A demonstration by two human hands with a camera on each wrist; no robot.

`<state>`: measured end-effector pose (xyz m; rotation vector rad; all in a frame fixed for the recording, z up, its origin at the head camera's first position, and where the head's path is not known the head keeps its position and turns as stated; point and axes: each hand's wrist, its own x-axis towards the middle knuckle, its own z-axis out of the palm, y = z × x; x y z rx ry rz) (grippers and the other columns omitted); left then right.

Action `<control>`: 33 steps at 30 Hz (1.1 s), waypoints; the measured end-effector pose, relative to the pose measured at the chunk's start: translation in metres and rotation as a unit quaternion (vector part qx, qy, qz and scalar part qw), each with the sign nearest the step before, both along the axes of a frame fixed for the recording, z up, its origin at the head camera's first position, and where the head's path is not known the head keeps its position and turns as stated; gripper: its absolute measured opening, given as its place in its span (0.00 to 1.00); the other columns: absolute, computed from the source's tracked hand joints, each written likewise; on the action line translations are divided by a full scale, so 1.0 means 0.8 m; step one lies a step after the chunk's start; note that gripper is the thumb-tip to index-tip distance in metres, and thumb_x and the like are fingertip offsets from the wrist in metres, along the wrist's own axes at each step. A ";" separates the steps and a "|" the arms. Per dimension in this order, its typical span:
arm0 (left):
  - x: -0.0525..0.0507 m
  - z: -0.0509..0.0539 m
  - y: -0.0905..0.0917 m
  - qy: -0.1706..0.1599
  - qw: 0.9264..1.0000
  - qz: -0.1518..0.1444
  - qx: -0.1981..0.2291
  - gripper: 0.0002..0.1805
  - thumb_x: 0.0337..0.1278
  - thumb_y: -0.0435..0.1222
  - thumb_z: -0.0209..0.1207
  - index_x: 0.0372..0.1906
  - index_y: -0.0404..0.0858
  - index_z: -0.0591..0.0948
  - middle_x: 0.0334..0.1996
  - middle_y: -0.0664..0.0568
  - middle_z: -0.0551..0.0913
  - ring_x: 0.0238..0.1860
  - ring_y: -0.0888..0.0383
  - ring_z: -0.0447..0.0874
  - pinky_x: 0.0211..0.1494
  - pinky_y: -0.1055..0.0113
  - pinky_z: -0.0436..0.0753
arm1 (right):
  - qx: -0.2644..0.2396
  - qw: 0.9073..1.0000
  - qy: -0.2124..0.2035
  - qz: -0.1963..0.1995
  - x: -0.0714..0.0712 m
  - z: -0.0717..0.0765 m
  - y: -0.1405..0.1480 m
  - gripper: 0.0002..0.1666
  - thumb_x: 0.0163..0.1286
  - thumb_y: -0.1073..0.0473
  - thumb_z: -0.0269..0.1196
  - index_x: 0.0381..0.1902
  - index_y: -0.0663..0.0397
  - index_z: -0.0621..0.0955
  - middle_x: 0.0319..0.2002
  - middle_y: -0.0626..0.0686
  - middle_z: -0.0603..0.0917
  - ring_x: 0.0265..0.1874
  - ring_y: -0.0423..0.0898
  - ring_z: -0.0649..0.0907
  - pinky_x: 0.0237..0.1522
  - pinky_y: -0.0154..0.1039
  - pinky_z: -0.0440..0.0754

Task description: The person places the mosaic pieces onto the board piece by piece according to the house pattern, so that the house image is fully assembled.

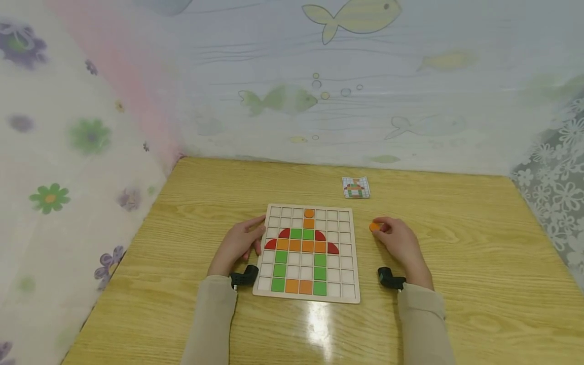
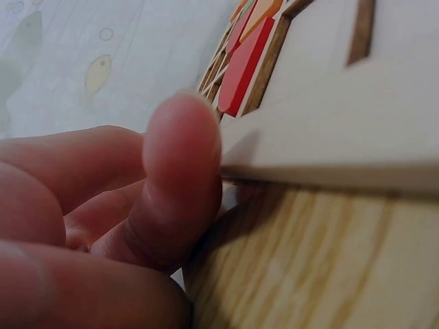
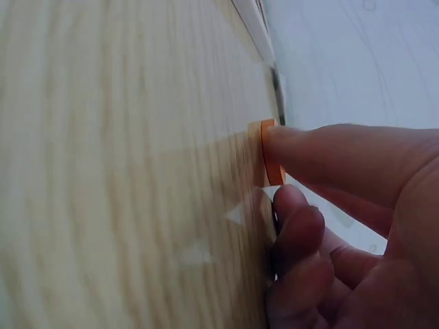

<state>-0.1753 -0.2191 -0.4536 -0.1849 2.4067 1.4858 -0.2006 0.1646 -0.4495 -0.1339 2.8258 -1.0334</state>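
Note:
A square wooden grid board (image 1: pixel 345 267) lies on the table with flat coloured pieces in its cells. Red quarter-round pieces, such as the red piece (image 2: pixel 245 68), sit beside green squares (image 1: pixel 296 233) and orange squares (image 1: pixel 307 246); an orange disc (image 1: pixel 308 213) is in the top row. My left hand (image 1: pixel 238 242) rests at the board's left edge, and its thumb (image 2: pixel 182 147) touches the side of the frame. To the right of the board, my right hand (image 1: pixel 400 242) pinches an orange rounded piece (image 3: pixel 270 154) at the tabletop; the fingers partly hide it.
A small pattern card (image 1: pixel 356 188) with a similar coloured figure lies behind the board. The wooden table (image 1: pixel 479 243) meets a wall covered in fish drawings (image 1: pixel 283 99) at the back. A flowered covering (image 1: pixel 91 134) runs along the left.

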 end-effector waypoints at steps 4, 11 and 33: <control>0.000 0.000 -0.001 0.000 1.000 0.000 -0.001 0.22 0.60 0.50 0.50 0.60 0.62 0.67 0.15 0.42 0.78 0.05 0.58 0.59 0.10 0.67 0.65 | -0.002 1.000 -0.002 0.001 0.002 0.003 -0.005 0.18 0.62 0.58 0.58 0.50 0.57 0.77 0.36 0.55 0.75 0.34 0.49 0.73 0.33 0.42 0.69; 0.001 0.001 -0.001 -0.010 1.000 0.004 -0.009 0.22 0.60 0.50 0.50 0.60 0.62 0.67 0.15 0.43 0.78 0.05 0.58 0.59 0.10 0.67 0.65 | -0.009 1.000 -0.018 0.002 0.003 0.007 -0.005 0.18 0.63 0.55 0.58 0.48 0.58 0.75 0.41 0.58 0.74 0.37 0.51 0.74 0.37 0.46 0.70; 0.000 0.004 0.003 -0.010 1.000 0.004 -0.013 0.22 0.60 0.49 0.50 0.61 0.61 0.67 0.15 0.43 0.78 0.05 0.58 0.59 0.09 0.68 0.64 | -0.013 1.000 -0.023 -0.007 0.000 0.001 -0.003 0.18 0.64 0.55 0.54 0.51 0.52 0.74 0.41 0.56 0.76 0.35 0.50 0.74 0.35 0.42 0.69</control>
